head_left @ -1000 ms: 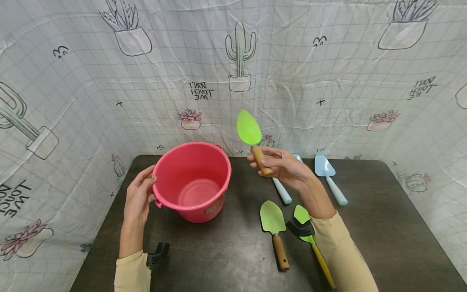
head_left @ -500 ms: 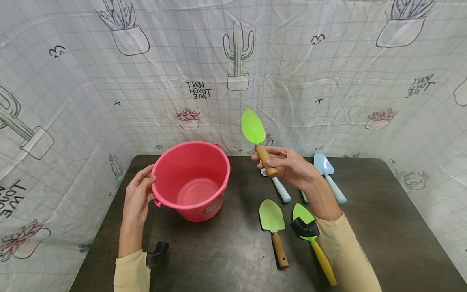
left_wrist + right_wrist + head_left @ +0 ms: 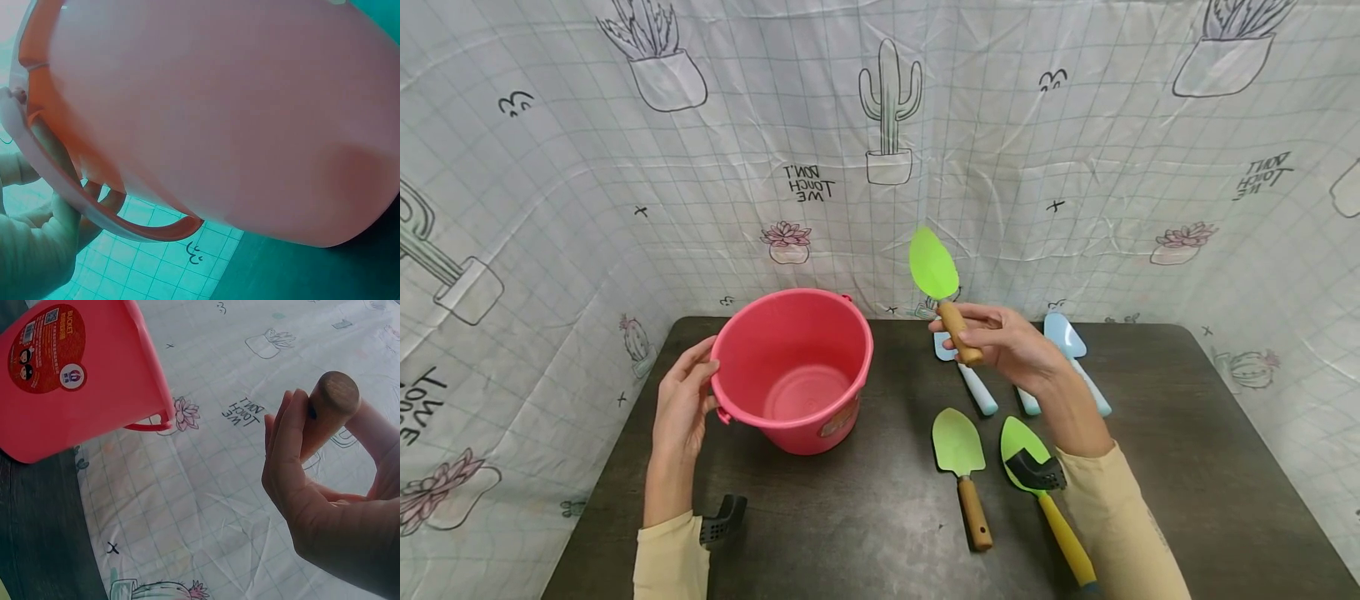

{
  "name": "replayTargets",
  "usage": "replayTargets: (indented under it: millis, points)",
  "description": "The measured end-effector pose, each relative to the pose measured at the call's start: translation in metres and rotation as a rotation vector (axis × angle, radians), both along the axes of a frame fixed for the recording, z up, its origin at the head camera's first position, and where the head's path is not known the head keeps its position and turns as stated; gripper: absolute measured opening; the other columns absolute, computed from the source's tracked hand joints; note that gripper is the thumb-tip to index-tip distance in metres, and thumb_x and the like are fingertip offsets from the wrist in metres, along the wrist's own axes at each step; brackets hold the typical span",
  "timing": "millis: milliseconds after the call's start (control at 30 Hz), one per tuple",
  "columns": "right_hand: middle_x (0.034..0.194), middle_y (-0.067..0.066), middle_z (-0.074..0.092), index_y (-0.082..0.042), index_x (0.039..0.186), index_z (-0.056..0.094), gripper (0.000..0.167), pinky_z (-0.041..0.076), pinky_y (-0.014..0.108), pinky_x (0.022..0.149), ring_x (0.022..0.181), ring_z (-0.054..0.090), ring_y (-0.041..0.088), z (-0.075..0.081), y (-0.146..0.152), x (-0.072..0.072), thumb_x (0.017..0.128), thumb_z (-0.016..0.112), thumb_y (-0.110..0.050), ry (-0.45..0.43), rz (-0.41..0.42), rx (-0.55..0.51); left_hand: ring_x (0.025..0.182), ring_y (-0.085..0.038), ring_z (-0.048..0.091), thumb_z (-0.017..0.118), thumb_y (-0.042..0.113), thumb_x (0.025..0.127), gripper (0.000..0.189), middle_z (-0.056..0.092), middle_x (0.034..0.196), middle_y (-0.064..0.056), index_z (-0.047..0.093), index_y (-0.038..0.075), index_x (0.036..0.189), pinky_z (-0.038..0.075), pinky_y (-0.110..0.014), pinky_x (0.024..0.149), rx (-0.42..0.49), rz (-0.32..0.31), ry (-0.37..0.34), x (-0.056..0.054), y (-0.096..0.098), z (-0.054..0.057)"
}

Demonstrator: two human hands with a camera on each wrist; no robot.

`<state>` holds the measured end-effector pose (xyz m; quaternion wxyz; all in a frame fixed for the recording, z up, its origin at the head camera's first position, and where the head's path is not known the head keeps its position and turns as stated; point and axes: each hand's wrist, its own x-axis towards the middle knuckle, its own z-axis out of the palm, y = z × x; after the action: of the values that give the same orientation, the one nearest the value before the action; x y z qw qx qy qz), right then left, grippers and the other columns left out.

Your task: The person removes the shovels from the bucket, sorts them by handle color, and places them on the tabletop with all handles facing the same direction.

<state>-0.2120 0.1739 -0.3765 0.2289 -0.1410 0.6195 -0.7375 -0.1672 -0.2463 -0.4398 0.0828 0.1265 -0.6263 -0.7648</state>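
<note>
A pink plastic bucket point(image 3: 820, 425) stands on the left half of the dark table, tipped slightly, its inside showing nothing in it. At its left rim my left hand point(image 3: 683, 396) grips the edge; the left wrist view shows the fingers beside the rim and the bucket's handle point(image 3: 94, 209). Right of the bucket and raised over the table, my right hand point(image 3: 1011, 342) pinches the wooden handle of a small garden trowel point(image 3: 934, 265), its bright green blade pointing up. The right wrist view looks onto the butt end of that wooden handle point(image 3: 340, 390).
Below my right hand lie a green trowel with a wooden handle point(image 3: 973, 508) and a green one with a yellow handle point(image 3: 1063, 533). Several light blue tools point(image 3: 1063, 333) lie behind, partly hidden by the hand. A cactus-print cloth point(image 3: 985, 142) hangs around the table point(image 3: 850, 525).
My right hand has moved a little to the right with the trowel, away from the bucket. The left hand and the bucket have stayed in place.
</note>
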Motion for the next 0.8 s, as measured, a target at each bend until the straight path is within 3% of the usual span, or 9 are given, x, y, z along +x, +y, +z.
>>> replayTargets:
  millis: [367, 567, 800]
  points:
    - [0.118, 0.005, 0.072, -0.006, 0.137, 0.058, 0.036, 0.057, 0.030, 0.084, 0.096, 0.068, 0.021, -0.004, 0.020, 0.006, 0.101, 0.056, -0.002, 0.016, -0.025, 0.028, 0.094, -0.012, 0.072, 0.052, 0.010, 0.106, 0.044, 0.060, 0.128, -0.005, 0.050, 0.004, 0.150, 0.060, -0.019, 0.066, -0.001, -0.006, 0.016, 0.001, 0.000, 0.000]
    - [0.119, 0.007, 0.072, 0.000, 0.144, 0.051, 0.040, 0.056, 0.029, 0.079, 0.094, 0.068, 0.019, -0.006, 0.032, 0.009, 0.103, 0.053, -0.002, 0.009, -0.017, 0.027, 0.093, -0.013, 0.072, 0.052, 0.008, 0.106, 0.041, 0.061, 0.127, -0.006, 0.053, 0.005, 0.147, 0.059, -0.019, 0.063, 0.015, -0.004, 0.030, 0.000, 0.000, -0.001]
    - [0.117, 0.008, 0.073, -0.010, 0.131, 0.066, 0.029, 0.057, 0.023, 0.073, 0.091, 0.068, 0.014, -0.008, 0.046, 0.015, 0.108, 0.048, -0.004, -0.023, 0.001, -0.065, 0.091, -0.013, 0.073, 0.054, 0.008, 0.106, 0.041, 0.062, 0.127, -0.006, 0.053, 0.005, 0.146, 0.059, -0.018, 0.061, 0.022, -0.003, 0.031, 0.000, -0.001, -0.001]
